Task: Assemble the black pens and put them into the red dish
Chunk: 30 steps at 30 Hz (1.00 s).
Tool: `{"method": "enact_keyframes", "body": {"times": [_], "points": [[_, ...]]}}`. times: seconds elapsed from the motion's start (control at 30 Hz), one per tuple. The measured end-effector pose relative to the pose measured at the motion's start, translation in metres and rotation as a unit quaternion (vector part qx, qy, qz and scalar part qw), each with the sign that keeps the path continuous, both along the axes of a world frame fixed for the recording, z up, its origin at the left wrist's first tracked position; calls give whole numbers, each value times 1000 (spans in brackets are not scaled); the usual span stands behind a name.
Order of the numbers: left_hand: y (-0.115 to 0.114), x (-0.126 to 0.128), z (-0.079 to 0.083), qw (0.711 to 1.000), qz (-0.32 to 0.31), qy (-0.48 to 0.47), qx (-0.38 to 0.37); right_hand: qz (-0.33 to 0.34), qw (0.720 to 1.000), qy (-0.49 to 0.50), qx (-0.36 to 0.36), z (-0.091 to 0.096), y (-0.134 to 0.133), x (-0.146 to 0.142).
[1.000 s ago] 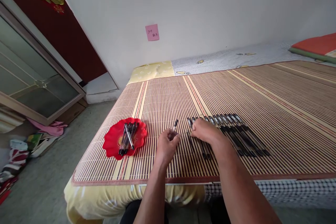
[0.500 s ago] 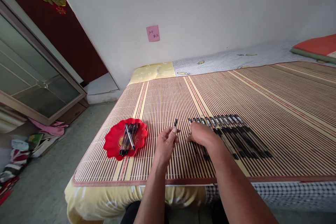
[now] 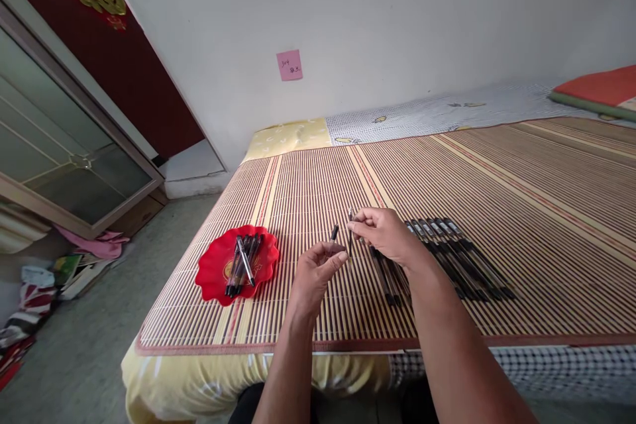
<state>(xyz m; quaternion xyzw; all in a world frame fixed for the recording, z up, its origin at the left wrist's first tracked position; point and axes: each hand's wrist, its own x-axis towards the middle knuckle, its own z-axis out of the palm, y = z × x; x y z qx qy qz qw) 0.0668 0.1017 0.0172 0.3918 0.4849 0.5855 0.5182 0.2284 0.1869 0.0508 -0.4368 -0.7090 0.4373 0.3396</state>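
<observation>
In my left hand [image 3: 320, 265] a pen is pinched, with its dark end [image 3: 334, 232] sticking out above the fingers. My right hand [image 3: 380, 228] is closed on another slim dark pen [image 3: 350, 242], held nearly upright beside the left thumb. I cannot tell whether the two touch. Under and beyond my right hand runs a row of black pens [image 3: 472, 258], laid side by side on the striped mat; the hand and forearm hide part of it. To the left sits a red scalloped plate [image 3: 211, 268] with several black pens [image 3: 243, 262] piled in it.
The striped mat [image 3: 318, 192] covers a bed whose front edge lies close to me. A pink note [image 3: 289, 65] sticks to the wall behind. Folded red cloth [image 3: 596, 89] rests at the far right. Books and cloths [image 3: 79, 265] lie on the floor at left.
My right hand has risen from the left end of the pen row and moved slightly left, bringing a pen up beside my left hand. The left hand has turned a little.
</observation>
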Motion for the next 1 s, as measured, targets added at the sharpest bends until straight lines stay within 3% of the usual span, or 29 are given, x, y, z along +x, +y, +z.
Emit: {"method": "enact_keyframes", "body": {"times": [0.07, 0.2, 0.5, 0.73, 1.0], "points": [[0, 0, 1, 1000, -1, -16, 5, 17, 996, 83, -15, 3, -1, 0], [1, 0, 1, 999, 0, -39, 4, 31, 987, 150, -39, 6, -4, -4], [-2, 0, 3, 998, -40, -34, 18, 45, 981, 182, -50, 12, -6, 3], [-6, 2, 5, 997, -78, -16, 11, -11, 964, 260, -56, 20, -7, 9], [-9, -2, 10, 997, -69, 32, 17, 36, 960, 273, -58, 22, -10, 5]]}}
